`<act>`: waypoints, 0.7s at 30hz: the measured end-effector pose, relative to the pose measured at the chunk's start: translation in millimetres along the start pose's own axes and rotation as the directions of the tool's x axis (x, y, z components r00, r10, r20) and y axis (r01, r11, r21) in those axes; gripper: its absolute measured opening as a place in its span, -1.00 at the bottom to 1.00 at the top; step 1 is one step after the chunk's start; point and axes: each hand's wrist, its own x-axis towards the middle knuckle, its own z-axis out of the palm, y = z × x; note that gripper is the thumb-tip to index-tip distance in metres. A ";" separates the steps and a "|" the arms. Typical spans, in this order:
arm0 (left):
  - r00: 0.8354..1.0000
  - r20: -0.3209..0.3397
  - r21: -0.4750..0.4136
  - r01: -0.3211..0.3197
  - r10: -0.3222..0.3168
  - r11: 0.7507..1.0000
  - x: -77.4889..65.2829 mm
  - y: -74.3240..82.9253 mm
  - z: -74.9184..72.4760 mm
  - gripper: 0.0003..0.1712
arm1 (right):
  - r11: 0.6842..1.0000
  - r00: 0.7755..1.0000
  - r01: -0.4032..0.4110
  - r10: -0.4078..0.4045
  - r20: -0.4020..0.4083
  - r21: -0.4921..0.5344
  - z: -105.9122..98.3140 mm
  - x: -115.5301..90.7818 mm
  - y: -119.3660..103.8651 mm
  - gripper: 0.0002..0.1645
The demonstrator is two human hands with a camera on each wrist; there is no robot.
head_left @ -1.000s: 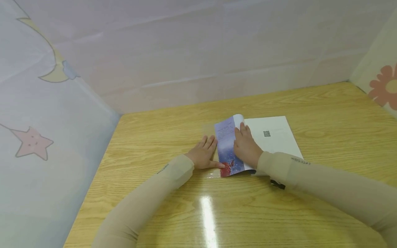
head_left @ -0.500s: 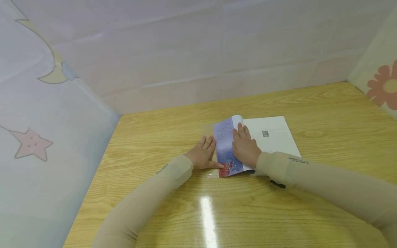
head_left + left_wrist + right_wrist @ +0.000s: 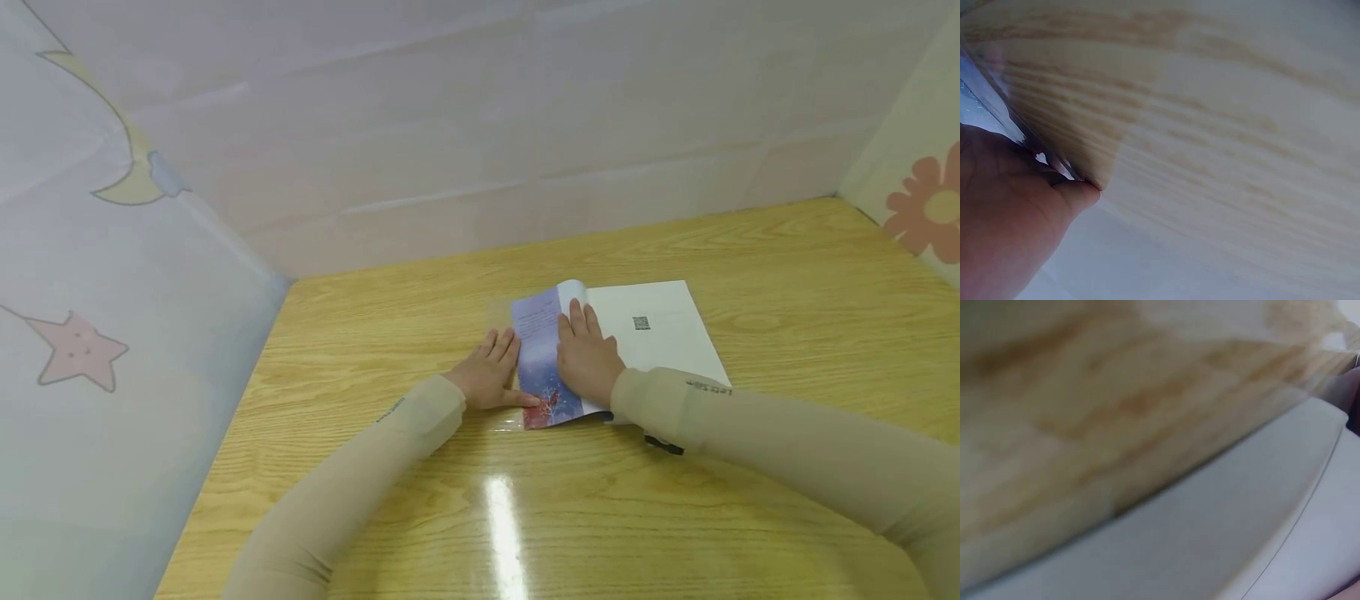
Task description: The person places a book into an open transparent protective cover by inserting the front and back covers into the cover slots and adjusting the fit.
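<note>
An open book lies on the table, its white page (image 3: 663, 312) with a small QR code on the right. A purple-blue printed leaf (image 3: 536, 333) is folded over to the left, with a curved white fold. My right hand (image 3: 590, 354) presses on this leaf near the fold, fingers extended. At the leaf's left edge my left hand (image 3: 489, 372) rests with fingers spread, its thumb over the red lower corner. Clear plastic film (image 3: 501, 312) shows past that edge. The left wrist view has the left hand (image 3: 1013, 206) close up; the right wrist view shows white book leaves (image 3: 1210, 519).
The wood-grain table (image 3: 375, 325) meets a pale wall (image 3: 465, 125) behind and a left wall with moon and star drawings. An orange flower (image 3: 933, 208) decorates the right wall. A black item (image 3: 663, 446) shows under my right wrist.
My right hand has slid slightly left over the leaf, its fingers a little straighter. The leaf's left edge has shifted slightly left. My left hand stays almost in place.
</note>
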 end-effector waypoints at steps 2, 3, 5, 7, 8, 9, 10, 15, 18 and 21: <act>1.000 -0.002 0.003 0.000 0.000 1.000 0.1 0.1 -0.1 0.20 | 1.000 1.000 0.000 0.000 -0.001 -0.006 1.2 1.0 1.0 -0.36; 1.000 0.002 0.005 0.001 -0.001 1.000 0.2 0.4 -0.4 0.20 | 1.000 1.000 -0.002 0.002 0.002 0.005 1.7 1.6 1.9 -0.36; 1.000 0.003 0.005 0.001 -0.001 1.000 0.0 0.8 -0.9 0.20 | 0.999 1.000 -0.008 0.007 0.018 0.041 1.3 2.3 4.3 -0.35; 1.000 0.003 0.000 0.001 -0.001 1.000 -0.2 1.2 -1.4 0.20 | 0.997 0.999 0.001 -0.004 0.039 0.083 -1.3 2.0 7.6 -0.34; 1.000 0.006 -0.001 0.002 -0.002 1.000 -0.3 1.4 -1.8 0.20 | 0.995 0.999 0.013 -0.018 0.048 0.098 -3.4 1.6 9.9 -0.33; 1.000 0.009 -0.002 0.005 -0.005 1.000 -0.3 1.5 -2.0 0.20 | 0.993 0.998 0.028 -0.035 0.059 0.117 -6.0 0.8 12.4 -0.32; 1.000 0.008 -0.004 0.005 -0.005 1.000 -0.3 1.5 -2.1 0.20 | 0.991 0.996 0.055 -0.063 0.066 0.126 -9.1 -0.2 15.0 -0.32; 1.000 0.013 -0.001 0.005 -0.005 1.000 -0.2 1.0 -2.7 0.20 | 0.970 0.969 0.205 -0.219 0.114 0.128 -25.3 -2.8 32.0 -0.26; 1.000 0.016 0.004 0.004 -0.004 1.000 -0.6 1.0 -2.8 0.20 | 0.957 0.942 0.257 -0.279 0.184 0.136 -34.7 -2.0 42.4 -0.17; 1.000 0.014 0.006 0.006 -0.006 1.000 -1.0 1.1 -2.8 0.21 | 0.952 0.919 0.263 -0.297 0.258 0.160 -43.5 -0.6 49.5 -0.07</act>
